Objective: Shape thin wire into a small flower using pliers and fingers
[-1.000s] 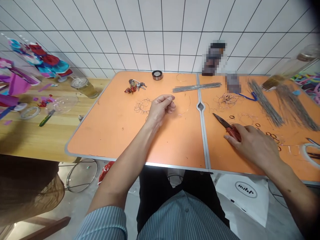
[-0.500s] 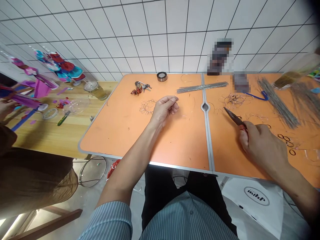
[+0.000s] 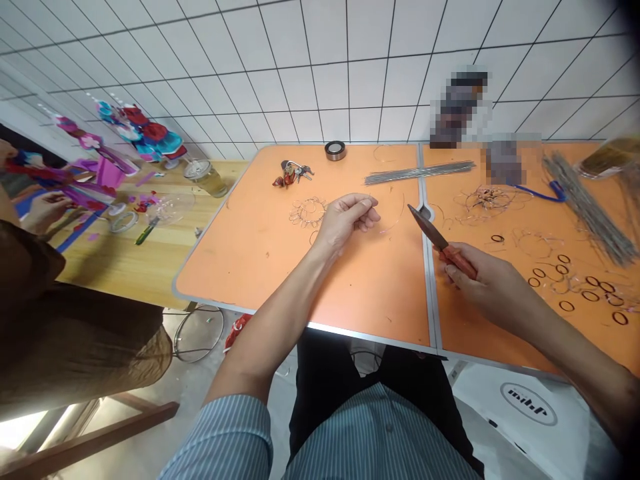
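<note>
My right hand [image 3: 480, 277] is wrapped round the red handles of a pair of long-nose pliers [image 3: 434, 233]. Their dark jaws point up and left above the seam of the orange table [image 3: 320, 280]. Left of them, my left hand [image 3: 347, 220] is closed, thumb against fingers; whatever it may pinch is too fine to make out. A thin curved wire [image 3: 403, 212] shows just beyond its fingertips, and I cannot tell whether it is held. Looped thin wires [image 3: 306, 212] lie left of that hand. Several small dark rings [image 3: 567, 306] are scattered right of my right hand.
Straight wire lengths [image 3: 420, 173] lie toward the wall, near a tape roll [image 3: 335, 151] and keys [image 3: 299, 173]. A tangled wire heap [image 3: 485, 198] and a thicker wire bundle [image 3: 593, 210] are at right. Another person's hand [image 3: 47, 210] works with ribbons over the wooden table [image 3: 125, 267].
My right hand has brought the pliers leftward, closer to my left hand, uncovering more rings. My left hand stays closed, nearly in place on the table. The view has shifted slightly.
</note>
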The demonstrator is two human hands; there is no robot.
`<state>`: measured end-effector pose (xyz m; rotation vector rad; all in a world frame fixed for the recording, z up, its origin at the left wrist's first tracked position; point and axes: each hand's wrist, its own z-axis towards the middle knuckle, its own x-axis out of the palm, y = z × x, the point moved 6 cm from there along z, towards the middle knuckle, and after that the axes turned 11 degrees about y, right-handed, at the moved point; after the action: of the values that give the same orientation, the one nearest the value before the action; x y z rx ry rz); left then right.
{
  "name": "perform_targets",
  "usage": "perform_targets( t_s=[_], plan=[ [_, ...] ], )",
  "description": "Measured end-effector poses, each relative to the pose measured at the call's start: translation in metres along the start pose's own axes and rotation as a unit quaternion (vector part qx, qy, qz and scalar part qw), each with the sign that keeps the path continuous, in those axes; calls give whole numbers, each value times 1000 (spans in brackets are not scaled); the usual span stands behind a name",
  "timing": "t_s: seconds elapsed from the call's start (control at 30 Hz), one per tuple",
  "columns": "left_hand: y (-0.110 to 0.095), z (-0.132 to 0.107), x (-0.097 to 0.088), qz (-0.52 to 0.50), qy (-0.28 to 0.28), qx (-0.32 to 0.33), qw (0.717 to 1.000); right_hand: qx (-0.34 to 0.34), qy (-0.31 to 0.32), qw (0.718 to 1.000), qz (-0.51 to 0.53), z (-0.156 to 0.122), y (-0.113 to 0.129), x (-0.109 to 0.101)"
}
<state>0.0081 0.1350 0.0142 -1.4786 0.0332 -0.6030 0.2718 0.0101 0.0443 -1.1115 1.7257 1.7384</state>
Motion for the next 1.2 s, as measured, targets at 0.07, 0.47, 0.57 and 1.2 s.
perform_targets(
  t_s=[0.07, 0.47, 0.57, 1.2],
  plan=[
    [0, -1, 1, 8, 5, 8, 1000, -21, 3, 998, -55, 9, 9, 0],
    [-6, -4, 4, 75, -22, 30, 997, -86, -44, 966, -238, 31, 31, -7],
    [-8, -5, 6, 81, -31, 27, 996, -93, -49, 958, -268, 30, 33, -7],
    [-14, -8, 12, 91, -46, -2, 995, -56, -19, 947, -316, 31, 48, -12]
  ],
)
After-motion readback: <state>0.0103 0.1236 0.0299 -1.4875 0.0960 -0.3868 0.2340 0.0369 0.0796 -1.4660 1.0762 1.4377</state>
